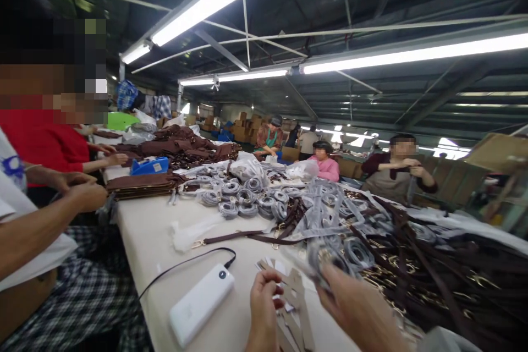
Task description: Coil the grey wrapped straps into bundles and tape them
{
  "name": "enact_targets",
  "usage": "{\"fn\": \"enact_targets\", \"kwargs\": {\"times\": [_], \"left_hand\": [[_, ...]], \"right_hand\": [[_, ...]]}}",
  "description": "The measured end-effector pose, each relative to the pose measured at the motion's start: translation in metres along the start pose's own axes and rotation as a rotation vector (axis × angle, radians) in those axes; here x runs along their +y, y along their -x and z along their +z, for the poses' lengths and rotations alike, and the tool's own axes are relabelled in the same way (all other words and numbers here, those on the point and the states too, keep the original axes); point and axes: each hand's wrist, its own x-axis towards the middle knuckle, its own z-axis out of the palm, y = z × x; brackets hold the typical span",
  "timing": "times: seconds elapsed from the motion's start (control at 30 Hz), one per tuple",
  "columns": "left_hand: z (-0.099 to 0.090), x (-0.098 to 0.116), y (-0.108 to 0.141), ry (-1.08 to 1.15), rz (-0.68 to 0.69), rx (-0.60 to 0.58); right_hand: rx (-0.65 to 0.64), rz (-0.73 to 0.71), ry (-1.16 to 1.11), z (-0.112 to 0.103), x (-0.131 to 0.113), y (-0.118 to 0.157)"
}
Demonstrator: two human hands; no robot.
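My right hand (357, 305), smeared by motion, grips a grey plastic-wrapped strap coil (324, 258) at the near edge of the pile. To its left, my left hand (266, 305) hovers by some flat tan card strips (303, 311). Its fingers are loosely curled and apart, with nothing visible in them. Several more wrapped strap coils (245, 196) lie heaped beyond both hands. A dark brown strap (251, 235) with a gold clasp stretches across the white tabletop (157, 236).
A white power bank (202, 305) with a black cable lies left of my hands. Brown straps with gold hardware (433, 275) pile up at right. A co-worker's hands (84, 192) are close at left, near stacked brown pieces (142, 184). Other people sit across the table.
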Motion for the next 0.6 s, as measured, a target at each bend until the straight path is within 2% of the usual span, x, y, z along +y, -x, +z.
{"fn": "enact_targets", "kwargs": {"times": [0.03, 0.13, 0.2, 0.23, 0.33, 0.47, 0.6], "left_hand": [[0.001, 0.001, 0.001, -0.007, -0.018, -0.008], [0.002, 0.002, 0.004, -0.027, -0.051, -0.032], [0.001, 0.002, 0.002, -0.028, -0.07, -0.021], [0.0, 0.002, 0.001, -0.024, -0.077, -0.011], [-0.002, 0.002, -0.004, -0.003, -0.103, 0.013], [0.0, -0.001, -0.006, 0.025, -0.185, 0.036], [0.003, -0.005, -0.005, 0.05, -0.243, 0.033]], "right_hand": [[-0.149, -0.02, 0.139, -0.011, -0.007, -0.028], [-0.125, -0.01, 0.188, -0.037, -0.029, -0.104], [-0.145, -0.011, 0.181, -0.042, -0.039, -0.13], [-0.171, -0.018, 0.171, -0.041, -0.041, -0.133], [-0.311, -0.052, 0.119, -0.024, -0.038, -0.108], [-0.564, -0.04, 0.035, 0.002, -0.011, -0.042], [-0.695, 0.027, -0.042, -0.001, 0.014, 0.016]]}}
